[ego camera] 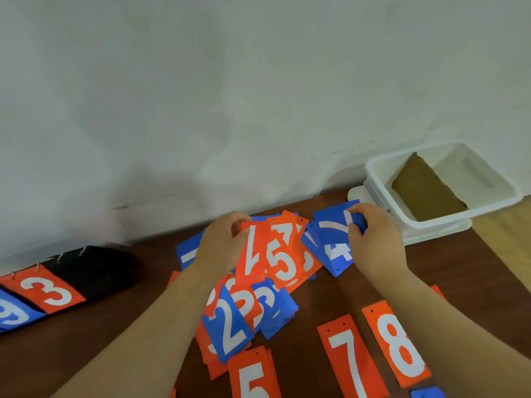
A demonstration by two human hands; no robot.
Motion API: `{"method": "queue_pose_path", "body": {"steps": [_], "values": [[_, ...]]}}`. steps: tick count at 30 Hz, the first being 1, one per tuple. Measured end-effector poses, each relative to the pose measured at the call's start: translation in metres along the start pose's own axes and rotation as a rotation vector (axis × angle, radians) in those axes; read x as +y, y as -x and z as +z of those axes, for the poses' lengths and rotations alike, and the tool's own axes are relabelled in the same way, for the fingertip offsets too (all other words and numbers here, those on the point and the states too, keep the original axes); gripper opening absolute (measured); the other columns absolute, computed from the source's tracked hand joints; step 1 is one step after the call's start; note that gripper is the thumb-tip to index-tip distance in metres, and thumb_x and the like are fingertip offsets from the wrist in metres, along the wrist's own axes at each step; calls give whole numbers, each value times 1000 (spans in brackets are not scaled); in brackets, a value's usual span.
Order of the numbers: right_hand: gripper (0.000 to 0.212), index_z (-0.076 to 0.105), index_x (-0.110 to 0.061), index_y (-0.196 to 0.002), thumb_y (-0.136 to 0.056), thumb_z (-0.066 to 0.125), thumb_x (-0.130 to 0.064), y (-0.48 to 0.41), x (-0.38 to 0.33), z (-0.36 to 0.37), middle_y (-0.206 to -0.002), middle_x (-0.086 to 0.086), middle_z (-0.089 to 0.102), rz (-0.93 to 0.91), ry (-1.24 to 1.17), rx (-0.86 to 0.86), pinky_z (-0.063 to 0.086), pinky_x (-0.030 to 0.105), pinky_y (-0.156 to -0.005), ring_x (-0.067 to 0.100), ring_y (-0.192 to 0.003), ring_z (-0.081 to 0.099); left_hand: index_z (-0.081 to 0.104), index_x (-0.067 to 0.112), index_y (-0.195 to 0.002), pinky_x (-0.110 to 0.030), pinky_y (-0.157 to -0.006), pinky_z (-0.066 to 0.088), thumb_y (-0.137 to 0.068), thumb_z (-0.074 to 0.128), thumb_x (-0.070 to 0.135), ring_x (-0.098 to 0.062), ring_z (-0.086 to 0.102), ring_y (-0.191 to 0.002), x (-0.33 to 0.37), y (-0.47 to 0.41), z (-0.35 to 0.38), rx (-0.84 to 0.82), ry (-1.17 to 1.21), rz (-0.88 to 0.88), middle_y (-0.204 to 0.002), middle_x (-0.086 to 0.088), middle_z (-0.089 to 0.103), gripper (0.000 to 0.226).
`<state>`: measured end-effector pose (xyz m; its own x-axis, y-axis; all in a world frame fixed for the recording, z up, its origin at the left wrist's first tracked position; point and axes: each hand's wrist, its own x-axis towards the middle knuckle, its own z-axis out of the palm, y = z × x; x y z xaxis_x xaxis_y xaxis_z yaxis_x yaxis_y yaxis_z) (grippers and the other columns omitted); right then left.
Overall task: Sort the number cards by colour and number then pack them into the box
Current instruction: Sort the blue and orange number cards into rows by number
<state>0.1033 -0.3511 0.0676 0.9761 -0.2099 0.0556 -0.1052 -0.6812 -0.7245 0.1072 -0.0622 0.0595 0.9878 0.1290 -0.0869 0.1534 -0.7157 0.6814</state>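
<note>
At far left on a dark wooden table (pixel 149 282), a black flip stand (pixel 92 271) shows a red 3 card (pixel 48 291) beside a blue 9 card (pixel 11 314). Toward the middle, the left hand (pixel 221 242) has its fingers curled round the edge of a red card (pixel 253 254) whose digit cannot be read with certainty. It is held over a loose heap of red and blue number cards. A red 5 card (pixel 284 259) overlaps it on the right, and a blue 2 card (pixel 228 331) lies on top of the near side of the heap. Closer to the camera, a second red 5 (pixel 254 377), a red 7 card (pixel 347 363) and a red 8 card (pixel 398 346) lie face up, set apart from each other. The right hand (pixel 373 237) pinches a blue card (pixel 333 228) marked with a curved white stroke, just above a blue 4 card (pixel 337 254). At far right by the wall stands the white box (pixel 448 156), holding only a brown cardboard piece (pixel 425 191).
</note>
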Motion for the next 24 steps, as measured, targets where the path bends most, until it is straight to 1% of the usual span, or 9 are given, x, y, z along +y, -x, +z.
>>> {"method": "queue_pose_path", "body": {"steps": [2, 4, 7, 11, 16, 18, 20, 22, 24], "values": [[24, 62, -27, -115, -97, 61, -11, 4, -12, -17, -102, -11, 62, -7, -85, -35, 48, 23, -69, 9, -86, 61, 65, 32, -98, -10, -65, 43, -94, 65, 17, 5, 62, -75, 15, 4, -10, 122, 122, -27, -84, 17, 66, 16], [24, 65, -31, -104, -94, 65, -9, 7, -21, -34, -95, -13, 66, 34, -232, -128, 50, 23, -68, 7, -84, 64, 63, 30, -102, -14, -65, 50, -95, 64, 14, -1, 64, -74, 27, 14, -17, 208, 255, -73, -86, 13, 67, 18], [31, 72, -32, -94, -89, 68, -1, 15, -31, -59, -89, -4, 73, 66, -443, -270, 58, 38, -75, 16, -82, 70, 59, 34, -108, -32, -70, 58, -95, 61, 11, -13, 68, -80, 42, 39, -24, 304, 387, -120, -95, 5, 69, 26], [30, 74, -28, -94, -89, 69, 1, 41, -43, -83, -102, 0, 74, 36, -526, -422, 58, 48, -86, 29, -99, 71, 62, 31, -114, -24, -61, 57, -101, 54, 7, -15, 71, -88, 69, 93, -29, 357, 600, -185, -108, 5, 69, 29], [30, 73, -22, -107, -91, 67, 3, 87, -58, -106, -108, 4, 75, 55, -622, -536, 57, 56, -86, 38, -101, 69, 73, 25, -104, -40, -75, 62, -101, 54, 2, -17, 75, -77, 117, 172, -27, 413, 870, -302, -97, 7, 75, 30], [30, 70, -14, -113, -92, 63, 7, 105, -65, -121, -108, 10, 75, 72, -697, -575, 60, 44, -81, 34, -97, 72, 74, 25, -103, -38, -76, 62, -100, 57, 3, -19, 75, -81, 137, 206, -25, 424, 878, -279, -101, 1, 75, 28], [30, 69, -11, -114, -92, 62, 9, 124, -69, -139, -107, 16, 74, 53, -727, -597, 60, 33, -74, 26, -89, 73, 74, 27, -102, -21, -64, 56, -98, 59, 4, -2, 68, -75, 155, 239, -23, 442, 801, -218, -100, 1, 71, 28], [30, 70, -12, -112, -92, 62, 9, 140, -69, -157, -105, 17, 74, 26, -728, -594, 58, 37, -75, 24, -87, 71, 74, 30, -97, -17, -53, 46, -97, 60, 3, 2, 56, -61, 169, 268, -20, 426, 741, -152, -85, 1, 63, 31], [29, 72, -15, -107, -91, 63, 7, 151, -67, -178, -104, 14, 75, -4, -675, -576, 58, 43, -79, 25, -89, 72, 74, 31, -94, -23, -54, 43, -95, 62, 3, -8, 52, -61, 180, 295, -18, 365, 720, -88, -71, -1, 57, 30]]}}
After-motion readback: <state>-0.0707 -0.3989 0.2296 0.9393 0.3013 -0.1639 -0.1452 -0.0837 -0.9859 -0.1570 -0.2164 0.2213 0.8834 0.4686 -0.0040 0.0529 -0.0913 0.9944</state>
